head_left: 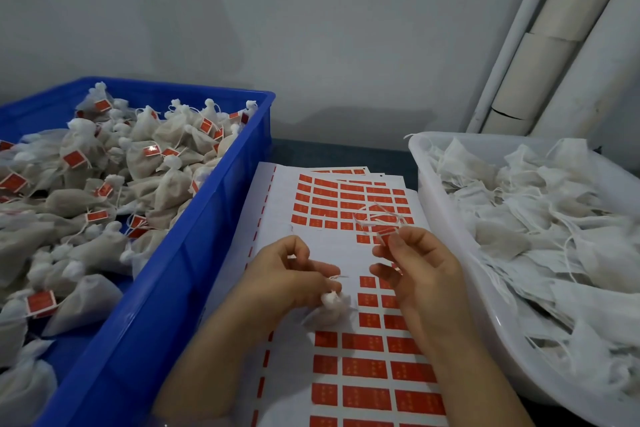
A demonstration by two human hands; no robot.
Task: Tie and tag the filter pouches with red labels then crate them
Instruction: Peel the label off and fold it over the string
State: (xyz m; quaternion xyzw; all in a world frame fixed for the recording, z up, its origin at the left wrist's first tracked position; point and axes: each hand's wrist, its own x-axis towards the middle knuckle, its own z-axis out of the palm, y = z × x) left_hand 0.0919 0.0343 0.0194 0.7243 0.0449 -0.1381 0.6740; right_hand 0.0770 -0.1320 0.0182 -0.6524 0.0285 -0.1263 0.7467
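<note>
I face a plain grey wall (311, 28); pale pipes (561, 28), perhaps lagged, climb the right corner in dim light.

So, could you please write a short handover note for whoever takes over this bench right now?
Left hand: grips the gathered neck of a filter pouch above the label sheets.
Right hand: pinches the white string, which loops loosely over the sheets.
Blue crate, on the left: heaped with tagged pouches, tied and red-labelled.
White tub, on the right: full of untied pouches with no tags.
Done: the crate's pile.
Left: tie off this pouch, stick on a red label, crate it, then work through the tub.
</note>
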